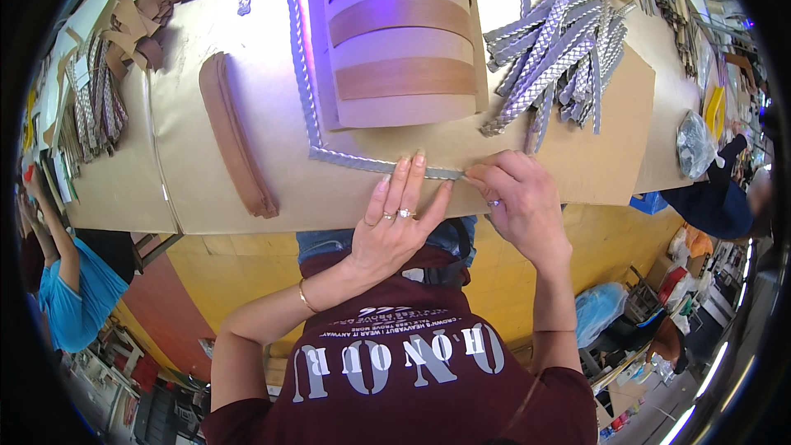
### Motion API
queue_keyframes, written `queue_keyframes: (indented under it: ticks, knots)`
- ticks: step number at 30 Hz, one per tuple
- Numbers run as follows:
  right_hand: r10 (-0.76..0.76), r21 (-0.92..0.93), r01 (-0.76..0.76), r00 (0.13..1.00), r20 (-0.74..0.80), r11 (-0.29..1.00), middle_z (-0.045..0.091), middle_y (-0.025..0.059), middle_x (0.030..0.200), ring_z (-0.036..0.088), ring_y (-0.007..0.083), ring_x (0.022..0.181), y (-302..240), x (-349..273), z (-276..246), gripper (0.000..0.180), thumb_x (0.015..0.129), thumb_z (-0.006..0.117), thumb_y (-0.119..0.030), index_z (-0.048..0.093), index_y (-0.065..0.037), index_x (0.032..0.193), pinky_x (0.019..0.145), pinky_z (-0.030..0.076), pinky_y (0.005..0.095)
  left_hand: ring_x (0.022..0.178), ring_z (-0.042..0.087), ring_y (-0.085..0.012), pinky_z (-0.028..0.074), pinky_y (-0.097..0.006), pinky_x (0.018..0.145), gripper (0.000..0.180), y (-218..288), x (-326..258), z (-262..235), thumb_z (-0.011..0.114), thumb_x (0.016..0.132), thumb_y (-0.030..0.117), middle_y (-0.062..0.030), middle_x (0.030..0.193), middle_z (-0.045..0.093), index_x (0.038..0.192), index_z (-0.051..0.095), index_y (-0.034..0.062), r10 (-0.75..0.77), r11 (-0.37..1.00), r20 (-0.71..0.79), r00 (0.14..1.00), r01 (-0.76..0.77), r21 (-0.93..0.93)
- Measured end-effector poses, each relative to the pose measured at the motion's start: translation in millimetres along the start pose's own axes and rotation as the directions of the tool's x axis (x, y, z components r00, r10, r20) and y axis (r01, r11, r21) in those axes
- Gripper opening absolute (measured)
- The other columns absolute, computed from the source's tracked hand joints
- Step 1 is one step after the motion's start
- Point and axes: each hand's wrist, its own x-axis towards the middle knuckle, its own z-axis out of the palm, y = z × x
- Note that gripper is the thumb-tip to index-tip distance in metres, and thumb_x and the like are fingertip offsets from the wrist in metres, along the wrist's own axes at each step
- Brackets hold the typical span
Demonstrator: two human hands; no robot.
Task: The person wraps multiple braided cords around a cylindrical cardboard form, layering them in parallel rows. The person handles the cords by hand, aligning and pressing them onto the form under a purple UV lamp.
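A silver braided strip (310,99) lies in an L shape on the brown cardboard sheet (593,156). It runs down the sheet, then turns right along the near edge. My left hand (395,222), with rings on it, lies flat with fingertips pressing on the strip's near section. My right hand (519,198) pinches the strip's right end between thumb and fingers, just beside the left fingertips.
A pile of silver braided strips (556,49) lies at the back right. A stack of curved tan and brown bands (400,41) sits behind the strip, and a brown leather bundle (235,144) to the left. Other people sit at left (70,288) and right (717,202).
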Motion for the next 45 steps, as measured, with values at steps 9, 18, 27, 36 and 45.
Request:
queue_keyframes:
  ticks: [9,18,27,36,45]
  knots:
    - [-0.279,-0.281,0.288,0.958,0.073,0.915,0.06,0.0074,0.098,0.059,0.0224,0.084,5,-4,0,0.031,0.074,0.061,-0.009,0.065,-0.002,0.104,0.072,0.048,0.0356,0.133,0.049,-0.029,0.022,-0.04,0.116,0.05,3,1,1,0.062,0.086,0.049,-0.019,0.142,0.053,0.131,0.06,0.0272,-0.025,1.0,-0.028,0.999,0.025,0.007]
    - [-0.45,-0.427,0.421,0.892,0.036,0.801,0.059,0.0079,0.099,0.058,0.0208,0.085,23,-2,13,0.033,0.075,0.06,-0.014,0.065,-0.003,0.105,0.075,0.047,0.0341,0.134,0.049,-0.0295,0.018,-0.04,0.119,0.036,5,2,3,0.049,0.095,0.033,-0.0203,0.14,0.054,0.13,0.058,0.0281,-0.033,0.999,-0.04,0.999,0.034,0.004]
    - [-0.564,-0.468,0.558,0.813,0.145,0.685,0.056,0.0042,0.096,0.055,0.0175,0.083,25,25,16,0.034,0.079,0.059,-0.022,0.065,-0.008,0.109,0.075,0.045,0.0333,0.134,0.049,-0.0306,0.016,-0.04,0.119,0.037,10,3,2,0.053,0.093,0.041,-0.0215,0.142,0.052,0.127,0.061,0.0284,-0.036,0.997,-0.008,0.999,0.037,0.073]
    - [-0.702,-0.395,0.664,0.709,0.062,0.635,0.058,0.0035,0.097,0.056,0.017,0.084,4,51,8,0.028,0.081,0.059,-0.024,0.064,-0.009,0.105,0.073,0.045,0.0333,0.133,0.05,-0.0292,0.016,-0.042,0.119,0.045,13,1,2,0.062,0.085,0.054,-0.0197,0.141,0.053,0.118,0.058,0.0243,-0.107,0.981,0.005,0.994,0.106,-0.164]
    - [-0.402,-0.217,0.486,0.851,0.337,0.846,0.058,0.0038,0.094,0.06,0.0185,0.09,18,40,-16,0.025,0.082,0.058,-0.017,0.061,-0.009,0.105,0.077,0.044,0.0332,0.136,0.046,-0.0284,0.014,-0.042,0.119,0.05,4,4,-1,0.064,0.082,0.057,-0.0188,0.142,0.052,0.121,0.061,0.0264,-0.106,0.964,-0.041,0.994,0.092,-0.249]
